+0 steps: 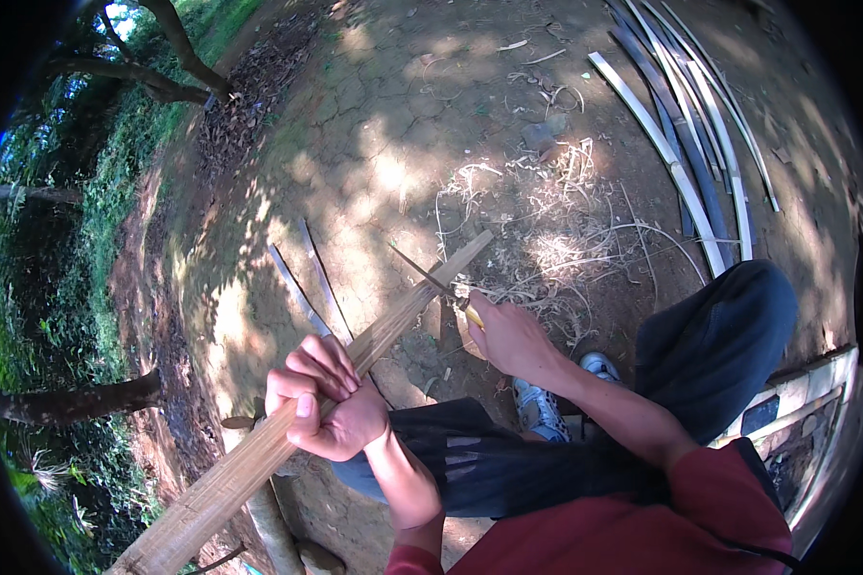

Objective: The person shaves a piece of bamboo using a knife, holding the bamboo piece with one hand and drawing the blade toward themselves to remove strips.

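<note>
Nearest the camera, the left hand [324,398] is closed tight around a long split bamboo pole [288,429], fingers wrapped over its upper face, holding it slanted from the lower left up toward the middle of the view. The pole crosses above the person's dark trouser knee [470,465], and a blue-and-white shoe [539,407] shows just beyond it. A little farther out, the right hand [510,337] is clenched around the yellowish handle of a knife [438,281], whose thin blade lies against the upper end of the pole, close to its tip. Beyond the blade, pale curled bamboo shavings [547,206] are scattered over the cracked dirt ground [374,125]. Two thin bamboo slivers [307,278] lie on the ground left of the pole. Farthest off, at the upper right, a bundle of long bamboo strips [686,125] lies in a curve.
</note>
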`<act>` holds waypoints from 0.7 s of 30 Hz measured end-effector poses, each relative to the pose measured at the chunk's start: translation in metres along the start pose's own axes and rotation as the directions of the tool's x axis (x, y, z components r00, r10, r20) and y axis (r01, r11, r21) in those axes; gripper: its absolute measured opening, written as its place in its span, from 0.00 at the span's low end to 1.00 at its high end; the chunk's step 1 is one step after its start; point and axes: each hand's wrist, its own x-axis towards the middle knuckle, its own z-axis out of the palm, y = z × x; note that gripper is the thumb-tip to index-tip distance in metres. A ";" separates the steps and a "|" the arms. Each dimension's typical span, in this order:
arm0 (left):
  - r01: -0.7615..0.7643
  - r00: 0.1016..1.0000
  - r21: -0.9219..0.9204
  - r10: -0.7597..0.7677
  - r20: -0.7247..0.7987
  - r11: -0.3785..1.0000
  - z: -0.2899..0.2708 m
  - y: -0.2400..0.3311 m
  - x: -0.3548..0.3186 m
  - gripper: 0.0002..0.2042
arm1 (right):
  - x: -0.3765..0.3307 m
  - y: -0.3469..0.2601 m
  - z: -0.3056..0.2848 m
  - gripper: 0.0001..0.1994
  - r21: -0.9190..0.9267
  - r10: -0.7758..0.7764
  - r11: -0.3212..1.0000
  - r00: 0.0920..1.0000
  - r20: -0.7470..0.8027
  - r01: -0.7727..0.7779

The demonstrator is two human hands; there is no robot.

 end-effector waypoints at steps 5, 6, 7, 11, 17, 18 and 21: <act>0.007 0.998 -0.014 -0.006 0.068 1.000 -0.005 0.006 0.004 0.13 | -0.018 -0.031 -0.006 0.17 0.054 0.008 0.998 0.998 0.059 -0.011; 0.005 0.998 -0.012 -0.004 0.068 1.000 -0.003 0.007 0.003 0.13 | -0.012 -0.014 0.003 0.16 0.030 0.037 0.999 0.999 0.031 -0.038; 0.009 0.996 -0.022 -0.007 0.083 1.000 0.001 0.006 0.003 0.13 | -0.003 0.018 0.018 0.16 0.004 0.066 0.998 0.998 -0.007 -0.066; 0.013 0.994 -0.015 -0.011 0.111 1.000 0.000 0.003 0.007 0.13 | -0.008 -0.002 0.005 0.14 0.021 0.072 0.997 0.997 0.013 -0.072; 0.013 0.994 -0.014 -0.012 0.105 1.000 0.010 0.004 0.009 0.13 | 0.000 0.027 0.021 0.15 0.068 0.113 0.992 0.993 -0.036 -0.110; 0.022 0.993 -0.013 -0.021 0.113 1.000 0.006 0.005 0.008 0.14 | 0.000 0.023 0.019 0.15 0.070 0.092 0.994 0.995 -0.045 -0.089; 0.033 0.992 -0.014 -0.031 0.121 0.999 0.008 0.004 0.007 0.14 | -0.006 0.001 0.006 0.15 0.076 0.026 0.997 0.999 -0.040 -0.023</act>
